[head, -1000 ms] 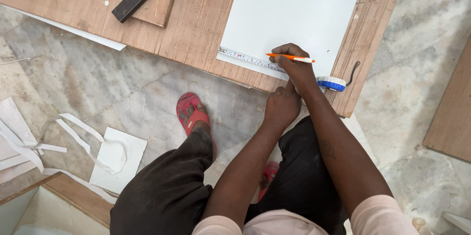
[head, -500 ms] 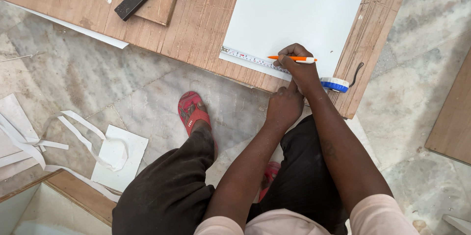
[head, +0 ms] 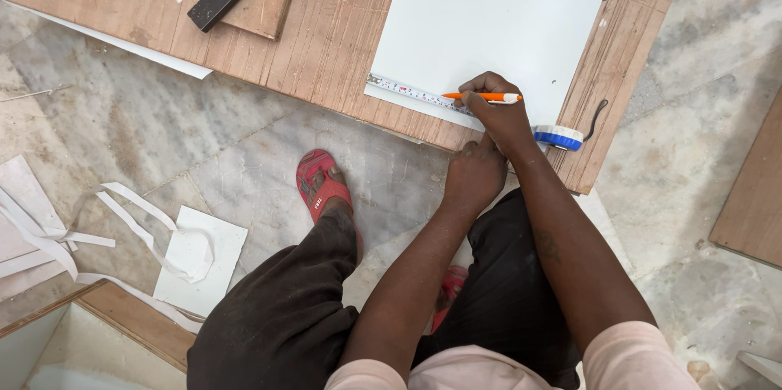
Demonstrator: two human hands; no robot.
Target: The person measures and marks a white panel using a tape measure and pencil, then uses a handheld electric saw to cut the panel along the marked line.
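Right hand grip closed on orange pen, tip at tape measure blade on white sheet edge. Left hand fisted just behind grip, whether holding anything: cannot tell. Risk: blade unpinned, slides or retracts toward blue case beside grip, mark lands off.

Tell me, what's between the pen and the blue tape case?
In the head view, the right hand fills that stretch: it grips the pen, and the tape case sits just past its wrist.
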